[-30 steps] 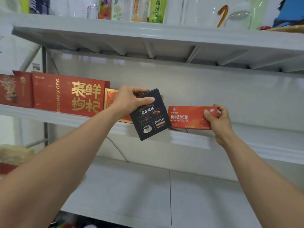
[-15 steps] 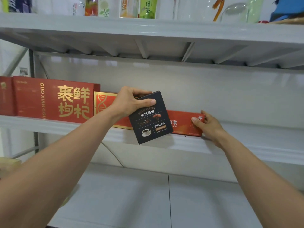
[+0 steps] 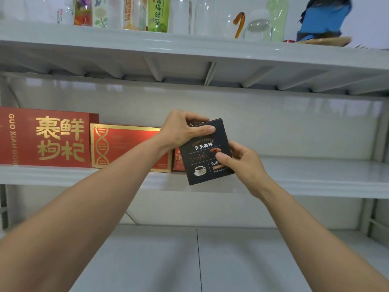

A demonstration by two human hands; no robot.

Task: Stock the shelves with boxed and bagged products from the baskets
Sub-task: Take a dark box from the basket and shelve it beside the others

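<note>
The black box (image 3: 205,151) (a coffee one) was gripped by both hands, left hand (image 3: 182,131) on top, right hand (image 3: 242,165) lower.

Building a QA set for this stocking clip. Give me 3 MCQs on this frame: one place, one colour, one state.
1. Where does the gold-framed box stand?
A. right of the big red box
B. on the top shelf
C. on the bottom shelf

2. What colour is the coffee box?
A. white
B. black
C. green

3. How is the coffee box held?
A. left hand only
B. by both hands
C. lying free on the middle shelf

Key: 1 A, the two stand side by side on the middle shelf. 2 B, its face is black with white print. 3 B, the left hand grips its top and the right hand its lower right corner.
</note>
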